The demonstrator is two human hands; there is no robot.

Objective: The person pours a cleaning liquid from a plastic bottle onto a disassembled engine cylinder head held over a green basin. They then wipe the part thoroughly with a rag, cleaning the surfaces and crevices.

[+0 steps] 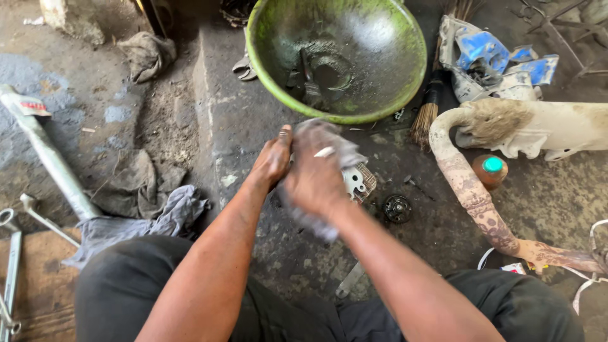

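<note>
Both hands (304,171) press a grey rag (329,142) around a perforated metal part (360,181).

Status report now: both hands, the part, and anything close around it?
Both hands, left and right, closed on grey rag around white metal part. Green basin just ahead, round black part beside.

Grimy, oil-dark concrete floor (266,120), cracked and dusty. Green bowl (337,56) at the far middle, taken as landmark. Left of the bowl: crumpled grey rags (136,190), a long metal tube (47,155), spanners (12,272) on a wooden board (38,285). Right of the bowl: a straw brush (429,104), blue-and-white crumpled wrapping (491,60), a rusty curved exhaust pipe (472,190), a small teal-capped bottle (491,170). Just below the bowl: a round black part (398,208).
</note>
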